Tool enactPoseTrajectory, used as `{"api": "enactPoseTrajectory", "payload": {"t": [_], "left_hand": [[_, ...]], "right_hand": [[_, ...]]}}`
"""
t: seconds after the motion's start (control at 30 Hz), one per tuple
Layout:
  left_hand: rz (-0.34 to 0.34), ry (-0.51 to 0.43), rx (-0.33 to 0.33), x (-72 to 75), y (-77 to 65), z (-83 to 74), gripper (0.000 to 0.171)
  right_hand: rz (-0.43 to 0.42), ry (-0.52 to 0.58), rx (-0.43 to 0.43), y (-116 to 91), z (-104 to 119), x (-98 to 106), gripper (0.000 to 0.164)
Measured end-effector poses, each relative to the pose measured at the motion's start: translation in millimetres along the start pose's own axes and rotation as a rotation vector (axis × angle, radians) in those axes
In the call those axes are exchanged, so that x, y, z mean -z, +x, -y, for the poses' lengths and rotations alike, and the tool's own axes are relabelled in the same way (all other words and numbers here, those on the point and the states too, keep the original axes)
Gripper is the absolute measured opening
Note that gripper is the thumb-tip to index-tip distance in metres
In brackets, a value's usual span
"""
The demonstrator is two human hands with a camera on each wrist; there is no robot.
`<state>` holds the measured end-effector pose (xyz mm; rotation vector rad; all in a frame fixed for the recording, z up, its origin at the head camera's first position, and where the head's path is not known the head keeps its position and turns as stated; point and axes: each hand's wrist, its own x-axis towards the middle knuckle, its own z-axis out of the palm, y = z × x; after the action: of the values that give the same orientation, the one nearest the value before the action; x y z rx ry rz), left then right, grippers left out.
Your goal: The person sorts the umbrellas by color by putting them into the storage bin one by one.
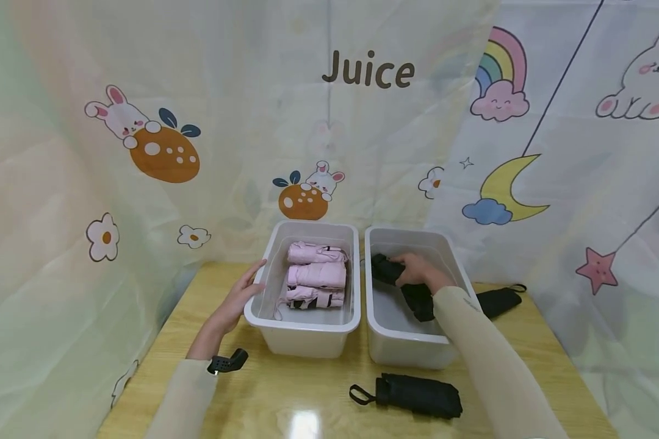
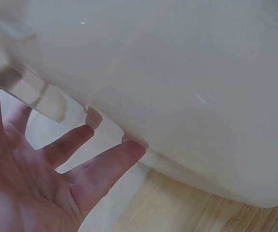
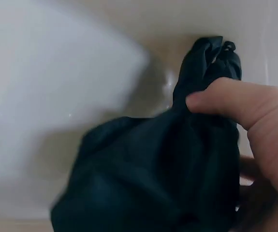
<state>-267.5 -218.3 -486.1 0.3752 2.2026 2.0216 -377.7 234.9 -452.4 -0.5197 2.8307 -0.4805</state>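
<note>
Inside the right-hand white bin [image 1: 406, 335], my right hand [image 1: 417, 270] grips a black folded umbrella [image 3: 143, 174]. The thumb presses on its narrower end in the right wrist view, while the other fingers are mostly hidden behind it. My left hand [image 1: 235, 305] rests against the outer left side of the left-hand white bin [image 1: 302, 325]. Its fingers are spread and fairly straight, with the tips at the wall in the left wrist view. Three pink folded umbrellas [image 1: 316, 275] lie stacked in a row in that left bin.
Another black folded umbrella [image 1: 417, 395] with a wrist loop lies on the wooden table [image 1: 252, 396] in front of the right bin. A further black umbrella [image 1: 500, 300] sits to that bin's right. Behind stands a printed curtain [image 1: 241, 122].
</note>
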Motion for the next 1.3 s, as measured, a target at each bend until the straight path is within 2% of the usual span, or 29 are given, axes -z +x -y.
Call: {"api": "enactPoseTrajectory", "payload": {"t": [0.07,0.23,0.3,0.67,0.97,1.3], "left_hand": [[-0.003,0.008,0.012,1.6,-2.0,-1.3,0.060],[-0.018,0.022,0.066,8.8,-22.7,1.4,0.059],[-0.020,0.018,0.066,8.3,-25.3,3.4,0.059],[-0.011,-0.009,0.052,-9.0,-9.8,2.6,0.058],[-0.025,0.009,0.040,-6.7,-0.7,-0.7,0.058],[-0.018,-0.001,0.016,-2.3,0.2,-3.3,0.058]], "right_hand": [[0.011,-0.009,0.014,2.0,0.4,-3.8,0.074],[0.032,-0.016,0.052,8.7,3.8,-29.6,0.080],[0.029,-0.003,0.054,10.2,1.0,-36.0,0.081],[0.021,-0.016,0.066,-4.7,-17.2,-26.4,0.080],[0.033,0.032,0.036,-0.3,-16.2,-22.6,0.081],[0.054,0.039,-0.003,2.4,-9.7,-22.2,0.079]]}}
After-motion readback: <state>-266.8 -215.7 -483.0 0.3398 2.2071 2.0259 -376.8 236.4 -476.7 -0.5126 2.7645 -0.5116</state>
